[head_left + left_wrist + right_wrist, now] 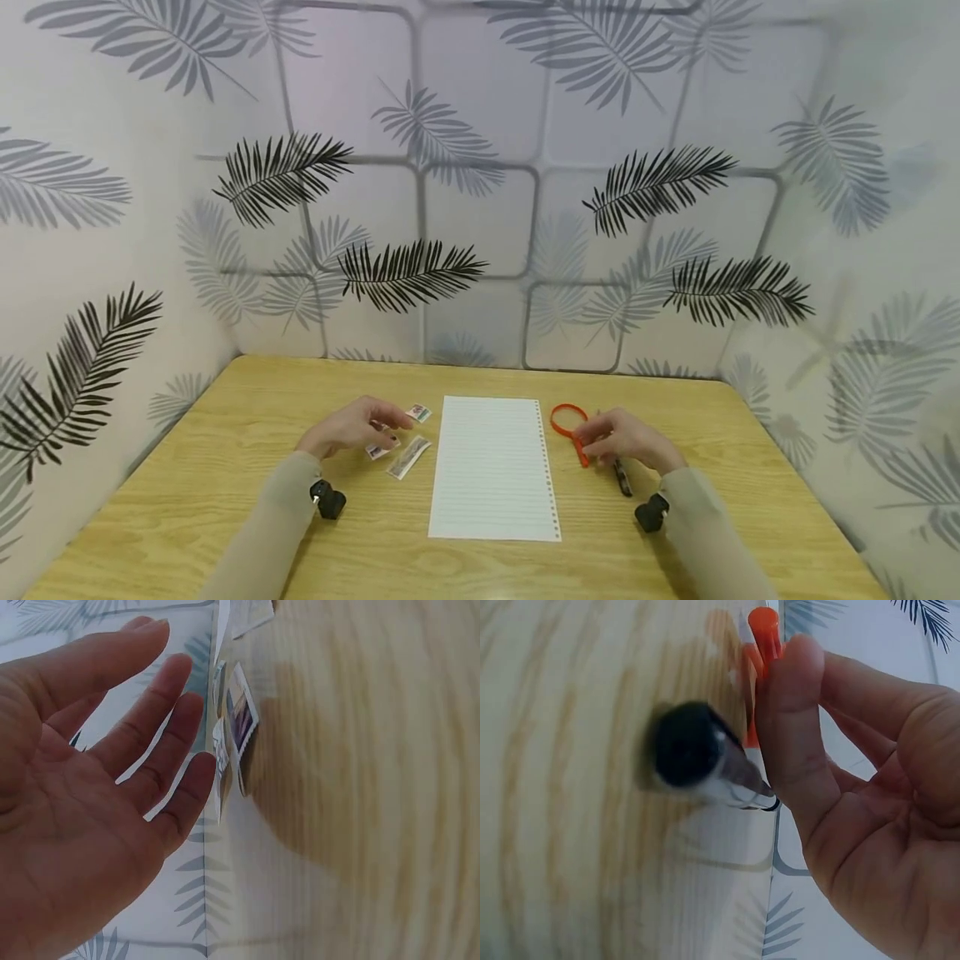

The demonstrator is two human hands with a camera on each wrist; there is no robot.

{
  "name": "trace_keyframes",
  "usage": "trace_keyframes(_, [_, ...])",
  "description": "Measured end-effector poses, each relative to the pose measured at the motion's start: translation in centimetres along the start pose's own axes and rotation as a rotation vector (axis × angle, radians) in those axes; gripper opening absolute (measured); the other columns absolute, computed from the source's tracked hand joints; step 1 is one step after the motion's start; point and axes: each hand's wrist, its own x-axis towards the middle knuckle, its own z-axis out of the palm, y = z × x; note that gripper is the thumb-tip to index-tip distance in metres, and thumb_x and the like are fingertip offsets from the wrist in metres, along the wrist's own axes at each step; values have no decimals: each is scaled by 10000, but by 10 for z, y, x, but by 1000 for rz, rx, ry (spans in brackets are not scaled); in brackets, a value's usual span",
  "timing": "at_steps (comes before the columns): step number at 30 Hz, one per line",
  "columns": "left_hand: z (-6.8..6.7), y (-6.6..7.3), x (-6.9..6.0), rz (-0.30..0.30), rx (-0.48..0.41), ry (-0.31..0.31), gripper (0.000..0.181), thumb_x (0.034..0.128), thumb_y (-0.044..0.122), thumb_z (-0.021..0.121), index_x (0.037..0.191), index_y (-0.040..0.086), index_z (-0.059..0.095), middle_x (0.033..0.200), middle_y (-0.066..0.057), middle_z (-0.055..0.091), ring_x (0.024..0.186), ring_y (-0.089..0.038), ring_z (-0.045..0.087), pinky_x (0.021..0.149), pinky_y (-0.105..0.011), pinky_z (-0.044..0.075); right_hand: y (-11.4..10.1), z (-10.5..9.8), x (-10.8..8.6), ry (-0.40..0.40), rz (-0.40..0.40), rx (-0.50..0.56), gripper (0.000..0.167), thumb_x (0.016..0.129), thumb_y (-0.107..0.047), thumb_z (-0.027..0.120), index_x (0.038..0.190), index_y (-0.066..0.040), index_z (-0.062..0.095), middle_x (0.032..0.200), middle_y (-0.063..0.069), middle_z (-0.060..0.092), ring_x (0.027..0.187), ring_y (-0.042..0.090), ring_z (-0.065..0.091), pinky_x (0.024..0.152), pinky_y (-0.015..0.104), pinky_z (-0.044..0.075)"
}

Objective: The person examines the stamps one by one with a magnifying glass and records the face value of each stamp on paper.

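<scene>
My left hand (356, 425) hovers with loosely bent, spread fingers over a few postage stamps on the table, holding nothing. A small stamp (418, 412) lies past its fingertips, another stamp (241, 712) is partly under the hand, and a long stamp-like strip (408, 457) lies nearest the paper. With bent thumb and fingers my right hand (630, 440) pinches the handle of a red magnifying glass (584, 457); the fingertips hide part of that handle. Below this hand a dark-capped pen (690, 746) lies on the table.
A lined sheet of paper (491, 467) with punched holes along its right side lies between the hands. The wooden table (495, 575) meets a leaf-patterned backdrop (480, 217) at its back and sides.
</scene>
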Motion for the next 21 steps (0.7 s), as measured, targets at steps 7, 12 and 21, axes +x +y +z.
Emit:
trace_keyframes(7, [1, 1, 0, 9, 71, -95, 319, 816, -41, 713, 1120, 54, 705, 1202, -108, 655, 1076, -308, 533, 894, -363, 458, -3, 4, 0, -24, 42, 11, 348, 893, -17, 680, 1220, 92, 631, 1104, 207, 601, 681, 128, 634, 622, 265, 560])
trace_keyframes(12, [5, 2, 2, 4, 99, -138, 330, 781, -39, 737, 1091, 72, 723, 1140, -98, 629, 1049, -279, 488, 891, -350, 443, -5, 9, 2, -13, 55, -41, 317, 884, -43, 701, 1180, 64, 668, 1027, 152, 682, 715, 140, 664, 646, 298, 571])
trace_keyframes(21, [13, 5, 7, 98, 157, -225, 365, 725, -63, 743, 1082, 10, 718, 1018, -198, 526, 852, -237, 360, 737, -257, 328, -10, 16, 6, 10, 44, -182, 241, 857, -34, 721, 1082, 48, 693, 794, 78, 689, 641, 126, 630, 619, 295, 557])
